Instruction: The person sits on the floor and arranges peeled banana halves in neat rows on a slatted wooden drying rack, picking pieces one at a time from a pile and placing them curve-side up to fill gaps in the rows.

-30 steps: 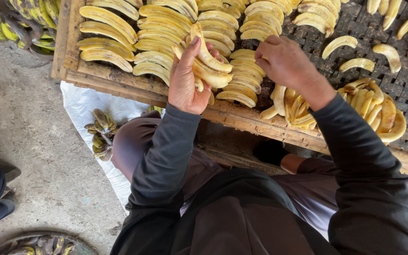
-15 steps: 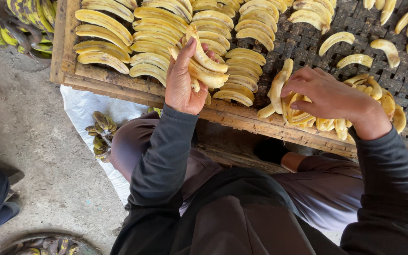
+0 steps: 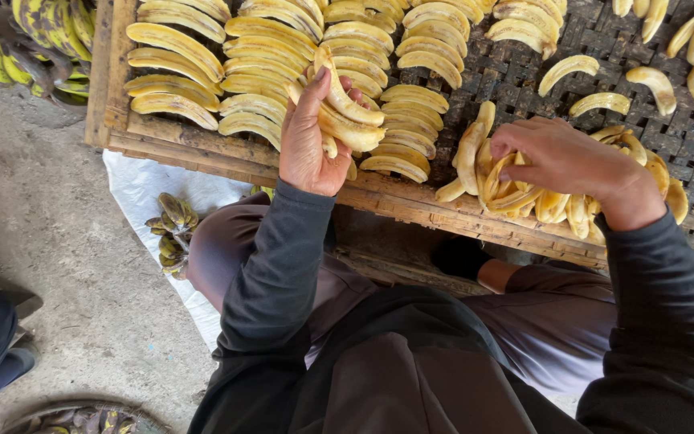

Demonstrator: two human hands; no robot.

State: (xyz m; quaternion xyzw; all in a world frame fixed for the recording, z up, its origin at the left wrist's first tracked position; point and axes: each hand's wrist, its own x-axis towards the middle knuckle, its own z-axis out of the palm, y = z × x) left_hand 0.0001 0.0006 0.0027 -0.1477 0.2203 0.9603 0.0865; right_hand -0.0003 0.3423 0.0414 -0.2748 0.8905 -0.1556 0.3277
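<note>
My left hand point(image 3: 308, 141) grips a small stack of peeled yellow banana halves point(image 3: 349, 112) at the near edge of a woven drying rack point(image 3: 524, 68). My right hand point(image 3: 560, 157) rests on a loose heap of peeled banana halves point(image 3: 524, 197) at the rack's near right, fingers curled around several of them; one piece point(image 3: 469, 149) stands up beside the fingers. Neat overlapping rows of banana halves point(image 3: 259, 80) cover the rack's left part. Both arms wear dark long sleeves.
The rack has a wooden frame point(image 3: 202, 153) along its near edge. Loose banana halves point(image 3: 600, 103) lie scattered at the far right. Unpeeled bananas point(image 3: 34, 36) sit at top left. A bunch of peels point(image 3: 172, 233) lies on a white sheet point(image 3: 142, 189) on the concrete floor.
My right hand moved from the rows near the left hand rightward and down onto the loose heap, closing on pieces there. The left hand stayed with its stack.
</note>
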